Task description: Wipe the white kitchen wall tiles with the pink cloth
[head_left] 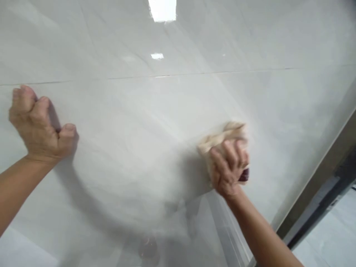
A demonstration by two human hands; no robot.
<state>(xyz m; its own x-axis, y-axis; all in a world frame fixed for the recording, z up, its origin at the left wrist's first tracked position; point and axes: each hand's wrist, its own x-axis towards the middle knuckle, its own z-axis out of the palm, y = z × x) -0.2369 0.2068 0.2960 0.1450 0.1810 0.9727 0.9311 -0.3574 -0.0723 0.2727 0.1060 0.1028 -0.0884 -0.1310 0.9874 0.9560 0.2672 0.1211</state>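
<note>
Bunched under my right hand (229, 163) is a cream cloth (213, 142) with a small dark maroon patch (244, 175) at its edge. The fingers press it flat against a glossy pale grey tiled surface (139, 122); hand and cloth are slightly blurred. Over on the left, my left hand (40, 126) rests on the same tile just below a seam, holding nothing. Its fingers are bent and the thumb stands apart from them.
A thin seam (191, 74) runs across the tiles. Along the lower right slants a dark frame (319, 189), with another pale surface (333, 226) beyond it. Bright light reflections (163, 9) show near the top, and shadows of the arms fall on the tile.
</note>
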